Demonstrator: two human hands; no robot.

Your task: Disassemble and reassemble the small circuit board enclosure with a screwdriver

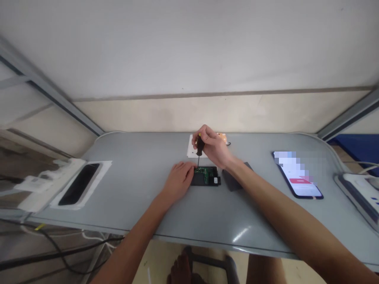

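A small black device (206,176) with an exposed green circuit board lies open in the middle of the grey table (142,205). My right hand (211,148) is closed round a black-handled screwdriver (200,149), held upright with its tip down on the board's left part. My left hand (179,180) rests flat on the table, its fingers pressing the device's left edge. A dark grey cover piece (233,179) lies just right of the device, partly under my right wrist.
A lit phone (297,174) lies at the right. A white sheet (191,146) with small parts sits behind the device. At the left lies a black phone in a white tray (79,183), beside a white power strip (44,179). Another device (359,193) sits at the far right edge.
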